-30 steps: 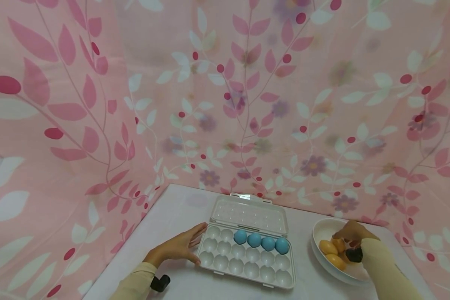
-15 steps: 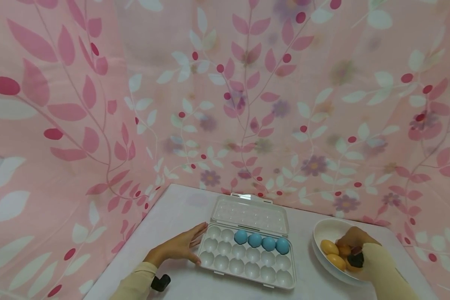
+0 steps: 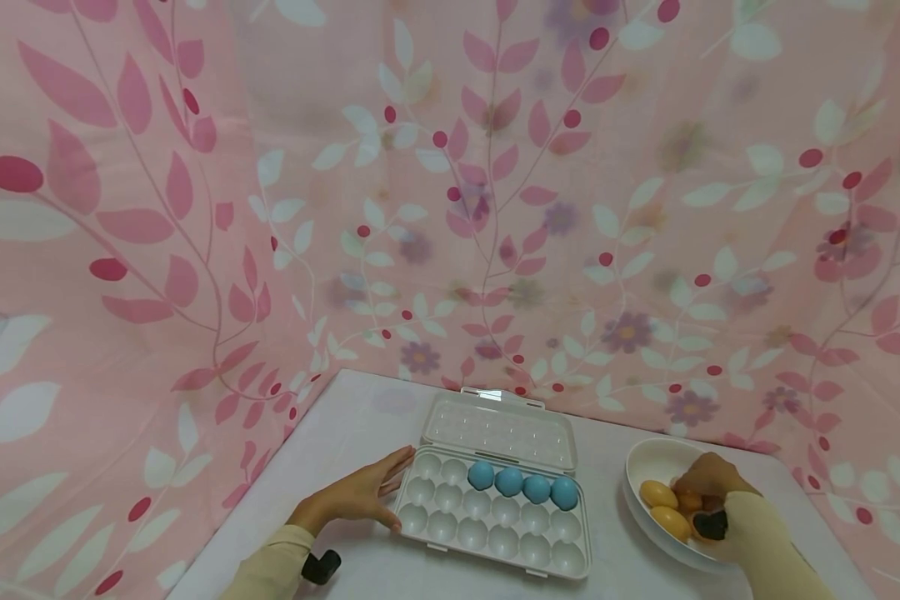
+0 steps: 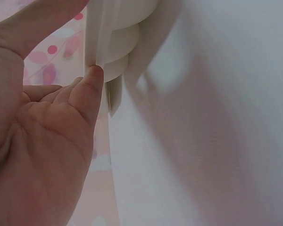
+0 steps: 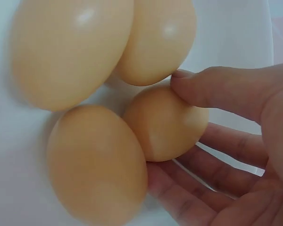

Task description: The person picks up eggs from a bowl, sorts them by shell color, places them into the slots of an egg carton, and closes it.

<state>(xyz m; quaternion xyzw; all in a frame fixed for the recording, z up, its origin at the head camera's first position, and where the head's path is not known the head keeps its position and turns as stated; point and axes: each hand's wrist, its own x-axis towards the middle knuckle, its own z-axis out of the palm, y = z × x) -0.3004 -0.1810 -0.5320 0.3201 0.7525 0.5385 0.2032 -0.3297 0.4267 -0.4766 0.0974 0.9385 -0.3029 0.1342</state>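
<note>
An opened pale plastic egg box (image 3: 489, 552) lies mid-table, with several blue eggs (image 3: 508, 481) along the right part of its back row. At its left end rests my left hand (image 3: 348, 500), fingers spread and nearly straight, thumb by the front corner. The left wrist view has a fingertip (image 4: 95, 70) at the box's rim. Inside the white bowl (image 3: 640, 527) on the right is my right hand (image 3: 708, 475). Its thumb and fingers close round a brown egg (image 5: 167, 125) in the right wrist view, with three other brown eggs (image 5: 96, 165) beside it.
The box's clear lid (image 3: 498, 427) leans back behind the egg cups. A pink floral curtain (image 3: 450, 250) hangs behind and along the left of the white table (image 3: 378, 408). Dark wrist cameras (image 3: 321, 567) sit at both cuffs.
My right hand has settled lower into the bowl around an egg, its wrist turning slightly. The left hand, the egg box and the blue eggs stay where they were.
</note>
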